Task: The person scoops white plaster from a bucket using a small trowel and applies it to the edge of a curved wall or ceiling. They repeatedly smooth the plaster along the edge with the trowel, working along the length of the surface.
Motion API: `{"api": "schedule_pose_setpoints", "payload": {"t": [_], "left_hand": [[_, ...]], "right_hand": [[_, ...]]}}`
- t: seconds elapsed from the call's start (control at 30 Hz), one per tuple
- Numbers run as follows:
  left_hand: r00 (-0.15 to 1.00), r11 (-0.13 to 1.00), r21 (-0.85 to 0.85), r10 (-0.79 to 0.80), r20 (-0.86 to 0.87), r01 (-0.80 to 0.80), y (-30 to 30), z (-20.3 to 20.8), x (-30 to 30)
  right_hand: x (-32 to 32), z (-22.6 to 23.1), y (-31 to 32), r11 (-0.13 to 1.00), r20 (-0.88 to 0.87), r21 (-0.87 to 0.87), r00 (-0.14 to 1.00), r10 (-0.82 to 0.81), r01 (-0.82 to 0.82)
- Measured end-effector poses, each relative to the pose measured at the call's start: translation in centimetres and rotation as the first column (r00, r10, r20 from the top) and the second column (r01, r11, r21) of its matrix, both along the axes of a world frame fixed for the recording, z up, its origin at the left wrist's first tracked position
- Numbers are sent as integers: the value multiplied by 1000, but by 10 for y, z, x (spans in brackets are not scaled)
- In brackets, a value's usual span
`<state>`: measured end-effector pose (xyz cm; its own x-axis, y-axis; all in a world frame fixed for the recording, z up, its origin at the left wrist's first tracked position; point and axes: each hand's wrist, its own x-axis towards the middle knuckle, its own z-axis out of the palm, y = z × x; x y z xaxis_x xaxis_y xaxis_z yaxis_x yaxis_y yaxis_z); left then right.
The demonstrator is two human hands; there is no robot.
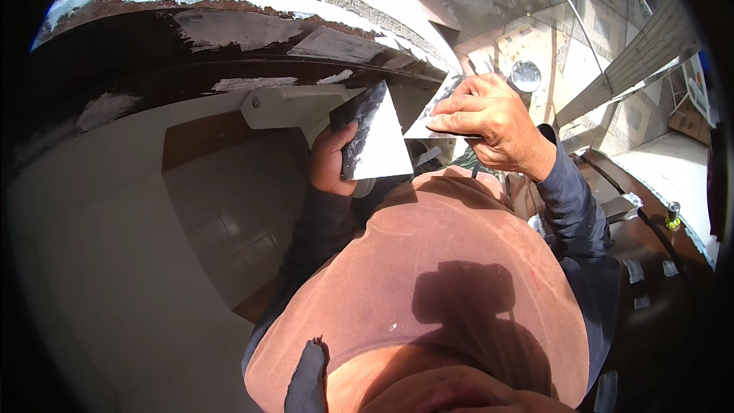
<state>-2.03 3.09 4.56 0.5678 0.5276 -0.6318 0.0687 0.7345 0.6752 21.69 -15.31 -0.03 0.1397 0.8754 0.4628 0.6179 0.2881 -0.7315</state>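
- Left hand (pixel 333 159) holds a flat plate (pixel 384 141) by its left edge, thumb on top, seemingly to leave the sunlit face clear.
- Right hand (pixel 495 118), its grip narrow, pinches a smaller flat blade (pixel 417 129) just right of the plate, likely for fine control.
- Farther left, a pale-patched dark beam (pixel 149 46) runs near; a bucket (pixel 525 76) stands far right.

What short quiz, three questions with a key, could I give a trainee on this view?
1. What does the left hand hold?
2. True or false: the right hand is empty.
3. The patches on the long dark board are: (a) pale, (b) red, (c) green.

Key: 1. A flat plate. 2. False: it pinches a thin flat blade. 3. a.
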Motion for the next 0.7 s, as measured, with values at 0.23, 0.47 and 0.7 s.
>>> {"api": "schedule_pose_setpoints", "payload": {"t": [0.23, 0.47, 0.7], "left_hand": [[1000, 999, -38, 29, 0, -29, 8, -3, -2], [994, 980, 177, -72, -85, 87, 22, -34, -85], [728, 844, -97, 390, -564, -528, 40, -133, -197]], "right_hand": [[9, 16, 13, 980, -18, -18, 980, 200, -201], [6, -15, 43, 955, -600, -12, 762, -243, 295], [-27, -26, 102, 894, -545, -18, 746, -383, 447]]}}
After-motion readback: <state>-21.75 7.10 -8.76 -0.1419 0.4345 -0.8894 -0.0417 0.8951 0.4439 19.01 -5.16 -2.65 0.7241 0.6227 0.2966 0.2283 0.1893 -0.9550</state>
